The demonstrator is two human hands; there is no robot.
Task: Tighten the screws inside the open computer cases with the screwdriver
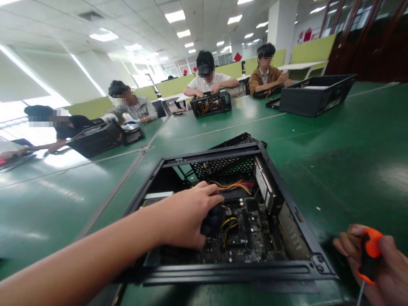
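Note:
An open black computer case point(236, 272) lies on its side in front of me. My left hand point(197, 212) reaches into it, fingers curled round a dark CPU cooler point(213, 220) on the motherboard point(248, 231). The hand hides part of the cooler. Beside it runs a yellow and black cable point(228, 225). A hard drive point(266, 185) is mounted along the case's right side, and coloured power wires point(237, 185) lie towards the far end. Outside the case at the lower right, my right hand point(387, 259) grips an orange and black screwdriver point(371, 250), its shaft pointing down.
A black panel point(237, 140) lies just behind the case on the green table point(344, 170). Another case point(318, 95) stands at the far right. Across the table, several people work, one at an upright case point(211, 105); a further case point(95, 138) is at the left.

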